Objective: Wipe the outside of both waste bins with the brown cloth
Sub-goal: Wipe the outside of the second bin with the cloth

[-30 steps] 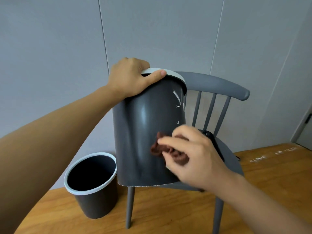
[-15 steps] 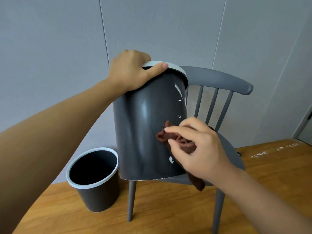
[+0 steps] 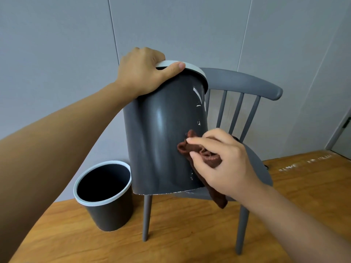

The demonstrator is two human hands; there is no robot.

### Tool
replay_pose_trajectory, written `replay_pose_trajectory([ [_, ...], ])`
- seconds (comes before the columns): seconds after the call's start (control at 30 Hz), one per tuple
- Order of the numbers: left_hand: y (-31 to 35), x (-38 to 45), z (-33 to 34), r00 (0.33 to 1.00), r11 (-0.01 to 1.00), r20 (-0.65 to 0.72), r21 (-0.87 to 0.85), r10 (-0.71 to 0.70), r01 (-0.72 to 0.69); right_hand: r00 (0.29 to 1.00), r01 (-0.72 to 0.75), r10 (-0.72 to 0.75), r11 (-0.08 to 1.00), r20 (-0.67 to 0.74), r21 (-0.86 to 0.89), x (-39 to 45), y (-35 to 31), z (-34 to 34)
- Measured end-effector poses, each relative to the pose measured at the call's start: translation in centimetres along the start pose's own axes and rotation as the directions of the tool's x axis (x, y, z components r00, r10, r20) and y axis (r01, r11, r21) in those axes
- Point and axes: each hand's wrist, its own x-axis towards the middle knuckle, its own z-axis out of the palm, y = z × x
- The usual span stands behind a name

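Observation:
A dark grey waste bin (image 3: 161,133) with a white rim stands on the seat of a grey chair, tilted slightly toward me. My left hand (image 3: 146,70) grips its rim from above, thumb along the white edge. My right hand (image 3: 224,160) holds the bunched brown cloth (image 3: 197,150) against the bin's lower right side; a tail of cloth hangs below my palm. A second, matching waste bin (image 3: 106,204) stands upright and open on the wooden floor, left of the chair. Nothing touches it.
The grey spindle-back chair (image 3: 245,84) stands on the wooden floor (image 3: 190,243) against a grey panelled wall. A door frame (image 3: 343,128) shows at the right edge. White scuff marks lie on the floor at the far right.
My right hand has slid the cloth up and to the right across the bin's side, then slightly down again. The left hand keeps its grip on the rim.

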Motion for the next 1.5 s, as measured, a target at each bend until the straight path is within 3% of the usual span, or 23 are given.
replay_pose_trajectory([
  [0.17, -0.8, 0.2, 0.2, 0.999, 0.999, 0.008, -0.013, -0.046, 0.046, 0.958, 0.103, -0.124, 0.99, 0.258, 0.095, -3.5, -0.5, -1.5],
  [0.23, -0.9, 0.1, 0.2, 0.999, 0.999, 0.004, -0.012, -0.041, 0.041, 0.972, 0.1, -0.114, 0.992, 0.206, 0.076, -3.0, -0.6, -1.6],
  [0.33, -0.6, -0.1, 0.0, 1.0, 1.0, -0.009, -0.014, -0.026, 0.026, 0.999, 0.03, -0.031, 0.998, 0.019, 0.048, -0.3, -0.2, -1.0],
  [0.4, -0.5, -0.2, -0.2, 1.0, 1.0, -0.01, -0.008, -0.02, 0.02, 1.0, -0.004, 0.004, 1.0, -0.007, 0.003, 0.9, 0.0, -0.7],
  [0.53, -0.7, -0.2, -0.1, 1.0, 0.999, -0.003, -0.024, -0.021, 0.021, 0.968, 0.132, -0.139, 0.99, 0.211, 0.046, -1.4, -0.7, -0.9],
  [0.63, -0.6, -0.2, 0.0, 1.0, 0.999, 0.001, -0.03, -0.01, 0.01, 0.919, 0.133, -0.15, 0.989, 0.365, 0.072, -3.0, -1.4, -2.0],
  [0.8, -0.2, -0.2, -0.1, 1.0, 0.999, -0.004, -0.032, 0.014, -0.014, 0.999, 0.034, -0.034, 0.999, 0.012, 0.021, -0.5, -0.7, -1.8],
  [0.87, -0.1, -0.2, 0.0, 1.0, 1.0, -0.006, -0.016, 0.01, -0.01, 1.0, -0.004, 0.004, 1.0, -0.014, -0.023, -0.1, -0.5, -0.9],
  [1.03, -0.5, -0.1, 0.0, 1.0, 0.999, 0.004, -0.044, -0.004, 0.004, 0.942, 0.133, -0.147, 0.989, 0.302, 0.068, -3.3, -1.2, -1.2],
  [1.1, -0.6, -0.1, 0.0, 1.0, 0.999, 0.002, -0.042, -0.006, 0.006, 0.931, 0.112, -0.136, 0.99, 0.338, 0.089, -3.6, -1.4, -1.9],
  [1.23, -0.4, -0.2, -0.1, 1.0, 0.999, -0.002, -0.039, -0.003, 0.003, 0.998, 0.024, -0.029, 0.994, 0.055, 0.103, -1.3, -0.6, -2.3],
  [1.37, -0.1, -0.3, -0.2, 1.0, 0.999, -0.004, -0.033, -0.008, 0.008, 0.987, -0.033, 0.04, 0.998, -0.155, 0.048, 1.8, 0.0, -1.3],
  [1.43, 0.2, -0.3, -0.2, 1.0, 0.999, -0.006, -0.036, -0.003, 0.003, 0.983, -0.033, 0.032, 0.999, -0.18, -0.007, 2.7, 0.2, -0.2],
  [1.5, 0.3, -0.3, -0.2, 1.0, 0.999, -0.005, -0.037, 0.004, -0.004, 0.994, -0.041, 0.034, 0.997, -0.103, -0.067, 2.5, 0.2, 0.8],
])
